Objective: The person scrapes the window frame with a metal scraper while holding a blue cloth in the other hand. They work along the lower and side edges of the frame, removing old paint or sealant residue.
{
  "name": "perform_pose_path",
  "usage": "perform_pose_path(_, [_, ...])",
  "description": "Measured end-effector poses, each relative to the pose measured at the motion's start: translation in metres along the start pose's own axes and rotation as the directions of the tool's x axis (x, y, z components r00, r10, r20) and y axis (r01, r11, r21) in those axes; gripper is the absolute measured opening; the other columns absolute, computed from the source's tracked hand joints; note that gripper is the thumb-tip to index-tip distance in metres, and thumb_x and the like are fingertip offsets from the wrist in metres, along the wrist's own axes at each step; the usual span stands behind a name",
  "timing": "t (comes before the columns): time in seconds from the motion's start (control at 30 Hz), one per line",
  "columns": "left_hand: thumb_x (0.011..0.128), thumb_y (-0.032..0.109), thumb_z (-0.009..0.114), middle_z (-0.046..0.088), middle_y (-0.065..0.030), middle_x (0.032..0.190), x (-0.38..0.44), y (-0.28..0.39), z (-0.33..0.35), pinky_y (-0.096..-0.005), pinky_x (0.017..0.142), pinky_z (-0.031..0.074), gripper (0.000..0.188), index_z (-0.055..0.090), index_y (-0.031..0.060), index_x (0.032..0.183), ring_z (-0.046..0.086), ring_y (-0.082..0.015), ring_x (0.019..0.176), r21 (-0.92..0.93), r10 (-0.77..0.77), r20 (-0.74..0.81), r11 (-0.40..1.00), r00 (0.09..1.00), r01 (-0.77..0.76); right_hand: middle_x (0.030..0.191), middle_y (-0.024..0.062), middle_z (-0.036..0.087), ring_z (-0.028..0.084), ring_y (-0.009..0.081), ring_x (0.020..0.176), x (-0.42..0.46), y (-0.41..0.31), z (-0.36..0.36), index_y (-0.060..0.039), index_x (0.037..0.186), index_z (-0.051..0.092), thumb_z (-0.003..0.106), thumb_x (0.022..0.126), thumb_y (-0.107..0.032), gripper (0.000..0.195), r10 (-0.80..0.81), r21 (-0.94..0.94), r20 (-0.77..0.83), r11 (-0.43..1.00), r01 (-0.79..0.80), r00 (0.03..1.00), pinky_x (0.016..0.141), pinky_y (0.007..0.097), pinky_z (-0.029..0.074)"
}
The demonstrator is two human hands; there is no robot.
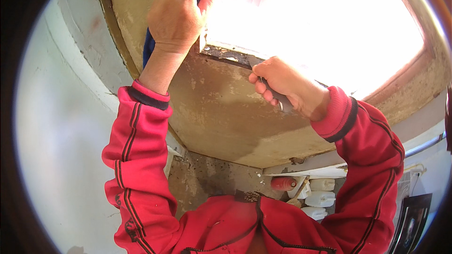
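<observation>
My right hand point(282, 81) is closed around the dark handle of a knife-like scraper point(277, 93). Its flat blade point(254, 60) rests at the lower ledge of a window frame point(226, 53), where the surface is dark and flaking. Higher up on the left, my left hand point(180, 14) grips the upright side of that frame, its thumb on the pane side and its fingertips partly cut off by the top of the view. Something blue point(148, 47), perhaps cloth, shows behind the left hand and wrist; most of it is hidden. Glare whitens the glass pane point(317, 24).
Below the window is a worn, stained brown panel point(219, 113), like a door. A pale wall point(70, 130) stands close on the left. On the floor at lower right are a red cylinder point(282, 183), several white plastic jugs point(319, 198) and a wooden-handled brush or broom point(300, 190).
</observation>
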State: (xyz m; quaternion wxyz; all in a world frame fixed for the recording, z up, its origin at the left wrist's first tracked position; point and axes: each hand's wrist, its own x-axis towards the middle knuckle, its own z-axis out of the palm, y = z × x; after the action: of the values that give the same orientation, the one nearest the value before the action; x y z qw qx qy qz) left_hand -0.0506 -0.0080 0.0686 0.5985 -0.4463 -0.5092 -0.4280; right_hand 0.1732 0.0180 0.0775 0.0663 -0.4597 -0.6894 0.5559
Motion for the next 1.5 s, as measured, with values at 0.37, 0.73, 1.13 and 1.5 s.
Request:
perform_pose_path(0.37, [0.083,0.018,0.07,0.06,-0.0176,0.095,0.001,0.001,0.0,-0.0441,0.067,0.051,0.054,0.053,0.0012,0.132,0.061,-0.0373,0.082,-0.014,-0.034,0.039,0.999,0.999,0.034,0.068,0.0081,0.056,0.051,0.0165,0.05,0.001,0.01,-0.013,0.0045,0.09,0.057,0.044,0.095,-0.012,0.022,-0.077,-0.054,0.048,0.995,0.079,0.996,0.046,0.0331,0.043])
perform_pose_path(0.73, [0.082,0.019,0.071,0.061,-0.0162,0.094,0.0,0.0,0.002,-0.0441,0.067,0.051,0.054,0.055,0.0022,0.131,0.061,-0.0364,0.08,0.026,0.002,-0.005,1.0,1.0,-0.002,0.069,0.0098,0.057,0.05,0.0175,0.05,0.006,0.012,0.002,0.0053,0.093,0.058,0.042,0.096,-0.011,0.022,-0.071,0.107,0.025,0.992,0.068,0.997,0.046,0.0334,0.044])
perform_pose_path(1.13, [0.085,0.02,0.07,0.062,-0.0171,0.097,-0.003,0.002,0.003,-0.044,0.068,0.052,0.053,0.054,0.002,0.132,0.063,-0.037,0.083,0.019,-0.03,0.02,0.999,0.999,0.029,0.071,0.0088,0.057,0.05,0.0157,0.05,0.008,0.011,0.005,0.0049,0.093,0.058,0.041,0.096,-0.012,0.024,-0.073,0.108,0.038,0.992,0.068,0.997,0.045,0.0316,0.043])
perform_pose_path(1.5, [0.084,0.034,0.076,0.057,-0.0024,0.083,-0.004,-0.01,0.011,-0.035,0.055,0.05,0.056,0.058,0.0127,0.132,0.061,-0.0221,0.071,0.071,0.006,0.018,0.997,1.0,-0.007,0.066,0.0076,0.055,0.049,0.0155,0.048,-0.003,0.025,-0.003,0.0052,0.093,0.059,0.041,0.095,-0.012,0.024,-0.159,0.07,0.043,0.985,0.155,0.986,0.045,0.031,0.041])
